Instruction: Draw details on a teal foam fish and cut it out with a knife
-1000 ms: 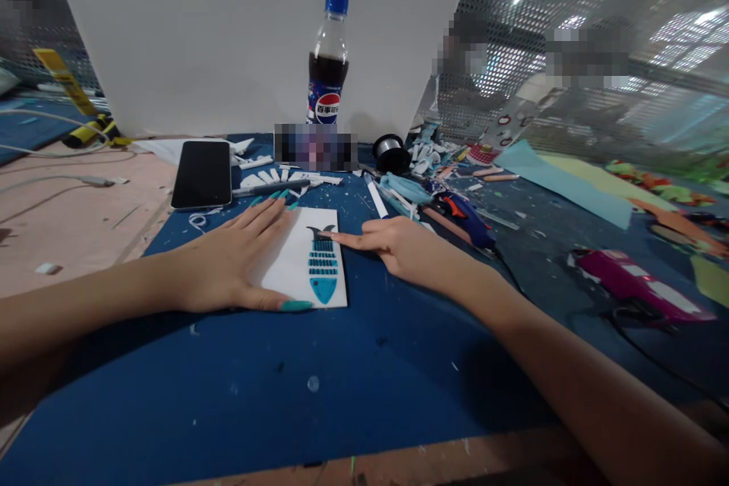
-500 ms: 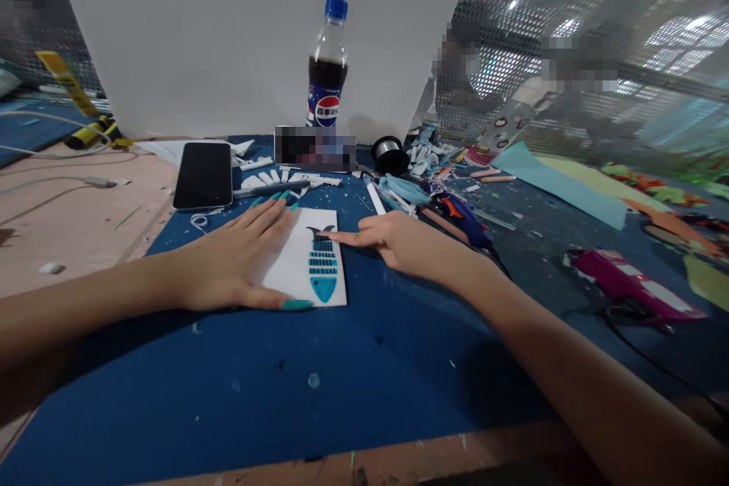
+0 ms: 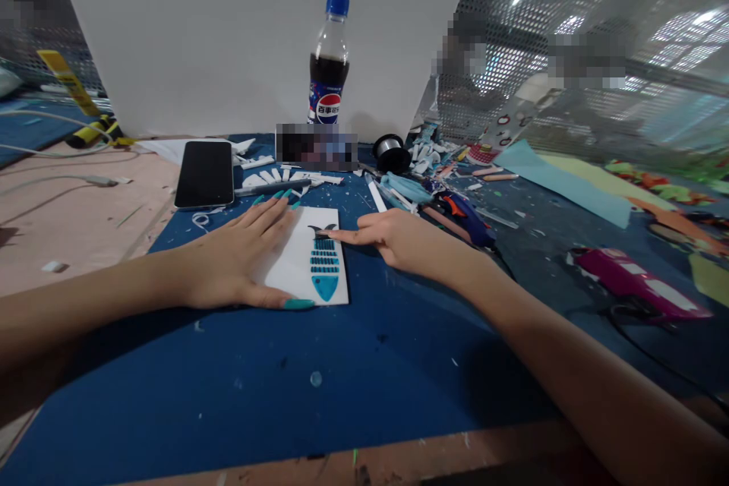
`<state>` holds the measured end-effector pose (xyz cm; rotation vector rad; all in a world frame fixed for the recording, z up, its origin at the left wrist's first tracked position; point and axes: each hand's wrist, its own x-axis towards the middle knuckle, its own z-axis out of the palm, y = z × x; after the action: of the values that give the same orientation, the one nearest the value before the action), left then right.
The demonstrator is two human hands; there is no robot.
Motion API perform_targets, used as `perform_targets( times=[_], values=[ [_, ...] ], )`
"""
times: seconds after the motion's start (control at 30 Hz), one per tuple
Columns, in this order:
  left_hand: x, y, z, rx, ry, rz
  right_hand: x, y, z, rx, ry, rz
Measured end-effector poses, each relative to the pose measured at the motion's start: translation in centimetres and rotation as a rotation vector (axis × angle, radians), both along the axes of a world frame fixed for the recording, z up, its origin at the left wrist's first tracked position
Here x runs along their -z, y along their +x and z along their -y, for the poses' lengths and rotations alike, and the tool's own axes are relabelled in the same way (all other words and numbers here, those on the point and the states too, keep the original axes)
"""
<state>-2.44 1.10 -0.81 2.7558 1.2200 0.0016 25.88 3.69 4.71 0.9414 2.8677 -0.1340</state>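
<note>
A white rectangular board lies on the blue mat, bearing a fishbone figure with a blue head, blue-and-black striped ribs and a dark tail. Spread flat across the board's left part is my left hand, open, its thumb along the near edge. My right hand comes in from the right. Its index finger is stretched out and its tip touches the fish's tail; the other fingers are curled and I see nothing held in them.
Behind the board stand a phone, a cola bottle and a black spool. White scraps lie about. To the right are a blue glue gun, a magenta device with a cable, and coloured sheets.
The view has shifted very slightly. Both hands stay in nearly the same place on the board, with the right index finger still on the fish's tail.
</note>
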Motion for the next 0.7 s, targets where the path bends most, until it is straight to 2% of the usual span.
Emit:
perform_targets(
  times=[0.37, 0.7],
  values=[
    [-1.7, 1.0, 0.4, -0.065, -0.130, -0.053, 0.1, -0.1, 0.3, -0.012, 0.051, 0.009],
    [0.7, -0.5, -0.3, 0.004, 0.013, 0.002, 0.5, 0.2, 0.6, 0.034, 0.008, -0.005]
  ],
)
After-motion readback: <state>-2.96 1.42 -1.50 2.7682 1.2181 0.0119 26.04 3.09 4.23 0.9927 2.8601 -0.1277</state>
